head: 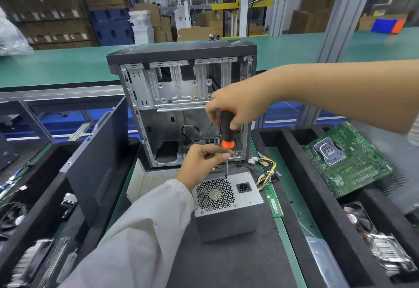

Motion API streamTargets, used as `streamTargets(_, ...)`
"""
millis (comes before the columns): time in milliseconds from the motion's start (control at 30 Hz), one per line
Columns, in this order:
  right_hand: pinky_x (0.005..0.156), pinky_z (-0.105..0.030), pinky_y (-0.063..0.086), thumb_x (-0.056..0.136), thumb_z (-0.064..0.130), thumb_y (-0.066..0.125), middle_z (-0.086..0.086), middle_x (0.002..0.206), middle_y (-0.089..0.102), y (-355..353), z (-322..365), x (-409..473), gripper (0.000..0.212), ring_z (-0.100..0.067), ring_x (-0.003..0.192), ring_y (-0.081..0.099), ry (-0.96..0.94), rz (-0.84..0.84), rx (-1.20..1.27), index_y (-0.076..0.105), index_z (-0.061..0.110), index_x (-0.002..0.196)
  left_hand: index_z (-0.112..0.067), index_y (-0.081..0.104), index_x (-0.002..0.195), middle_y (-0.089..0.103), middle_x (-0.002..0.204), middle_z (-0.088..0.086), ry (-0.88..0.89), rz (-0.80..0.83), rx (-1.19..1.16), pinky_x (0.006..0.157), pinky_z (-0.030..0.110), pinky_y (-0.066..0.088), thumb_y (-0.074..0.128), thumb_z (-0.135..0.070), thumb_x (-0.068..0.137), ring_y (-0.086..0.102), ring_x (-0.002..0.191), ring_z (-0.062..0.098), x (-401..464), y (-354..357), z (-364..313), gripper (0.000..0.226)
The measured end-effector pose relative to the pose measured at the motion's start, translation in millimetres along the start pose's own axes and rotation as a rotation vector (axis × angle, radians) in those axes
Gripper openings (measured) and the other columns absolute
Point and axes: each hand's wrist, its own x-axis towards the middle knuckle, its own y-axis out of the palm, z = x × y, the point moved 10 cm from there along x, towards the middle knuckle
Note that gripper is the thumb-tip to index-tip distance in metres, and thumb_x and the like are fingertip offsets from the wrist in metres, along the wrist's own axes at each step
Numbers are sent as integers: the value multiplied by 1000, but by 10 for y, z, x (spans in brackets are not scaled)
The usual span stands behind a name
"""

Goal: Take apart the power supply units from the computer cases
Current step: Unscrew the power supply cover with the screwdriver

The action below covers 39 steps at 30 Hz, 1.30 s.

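A grey power supply unit (pixel 229 210) stands on the black mat in front of the open, emptied computer case (pixel 181 97), fan grille and power socket facing up. Its yellow and black cables (pixel 267 172) trail to the right. My right hand (pixel 235 108) grips the black and orange handle of a screwdriver (pixel 226 129) held upright, its tip resting on the unit's top plate near the far edge. My left hand (pixel 204 163) pinches the thin metal shaft just below the handle.
A black side panel (pixel 99 158) leans at the left beside foam trays of parts. A green motherboard (pixel 349 158) lies in the right tray, heat sinks and a fan (pixel 371 242) below it. A RAM stick (pixel 275 201) lies next to the unit. The green conveyor belt (pixel 68 65) runs behind.
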Motion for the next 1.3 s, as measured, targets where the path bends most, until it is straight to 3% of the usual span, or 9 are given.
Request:
streamTargets(200,51,-27,55,82,71,46,-4,45,62,-8,-223,1,64,-19,48,67,259,-126,0,52,8,83,-15,77,82,53,72,40,-31,-63,18,70,34,41,78,-25,77,43,67,23,71,-17,19,10)
streamTargets(367,68,-29,49,91,31,60,1,89,61,-26,-99,51,13,-20,80,60,67,-170,-11,58,18,92,-28,67,65,40,63,14,-73,-116,4,59,31,34,82,-26,74,30,60,24,84,4,85,17)
streamTargets(467,59,-24,39,82,24,71,2,96,55,-54,-80,11,26,-10,72,51,23,-157,107,57,25,104,-25,59,62,35,62,12,-70,-134,-22,62,36,32,83,-20,74,28,60,26,98,-24,87,27)
streamTargets(667,48,-24,48,83,71,47,2,40,58,-33,-323,31,65,-10,35,58,299,-226,111,54,6,78,-12,57,71,31,56,7,-44,-67,27,61,33,31,81,-20,76,27,55,23,118,-6,83,26)
streamTargets(767,61,-29,54,93,52,50,0,49,61,-32,-264,102,46,-17,48,62,225,-175,39,58,8,84,-9,68,95,32,54,-16,-78,92,212,56,22,33,82,-24,75,33,50,8,93,49,197,29)
streamTargets(867,60,-28,52,91,21,61,6,76,58,-54,-161,64,11,-13,61,63,95,-89,185,57,18,100,-13,76,100,68,83,-9,-118,228,376,82,21,54,80,-16,78,66,77,2,16,150,321,22)
streamTargets(967,55,-21,41,80,0,62,8,91,57,-47,-69,31,28,-9,70,56,21,-46,220,61,22,98,-9,79,91,69,86,-2,-69,203,459,84,26,55,79,-15,79,67,81,11,10,158,290,12)
streamTargets(1200,47,-26,48,79,69,55,-2,62,56,-33,-178,-23,58,-18,44,65,242,-171,190,49,12,86,-9,78,90,71,89,-4,53,182,687,87,35,54,76,-25,82,66,87,12,-1,184,204,17)
streamTargets(1300,45,-26,37,93,61,40,-6,65,52,-107,-176,0,56,-21,53,57,290,-279,-182,39,12,67,-10,77,91,71,92,-5,68,185,768,89,35,53,74,-29,84,65,89,12,3,209,211,20)
